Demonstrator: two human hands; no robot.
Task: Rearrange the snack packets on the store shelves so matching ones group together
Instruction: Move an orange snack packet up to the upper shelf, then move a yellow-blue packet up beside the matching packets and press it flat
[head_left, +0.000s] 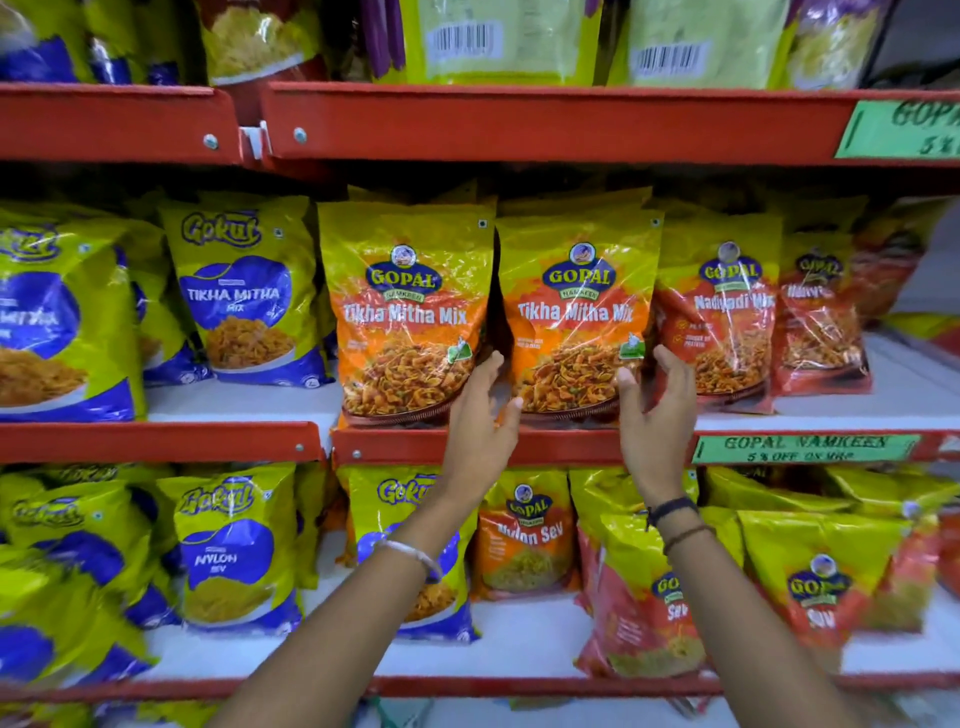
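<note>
Two orange-and-yellow Gopal Tikha Mitha Mix packets stand side by side at the front of the middle shelf (519, 447). My hands frame the lower part of the right packet (576, 312). My left hand (480, 415) has its fingers in the gap at that packet's left edge and its thumb on the front. My right hand (657, 410) grips the right edge, thumb in front and fingers behind. The left twin packet (405, 312) stands untouched beside it. Red Gopal Nadiyadi Mix packets (727, 322) stand directly to the right.
Blue-and-yellow Gokul Tikha Mitha Mix packets (241, 296) fill the middle shelf's left side. On the lower shelf a Gokul packet (410, 499) stands among Gopal Nylon Sev (524, 540) and Gopal Sev packets (815, 587). Gokul Nylon Sev (228, 551) is at lower left. More packets sit on the top shelf.
</note>
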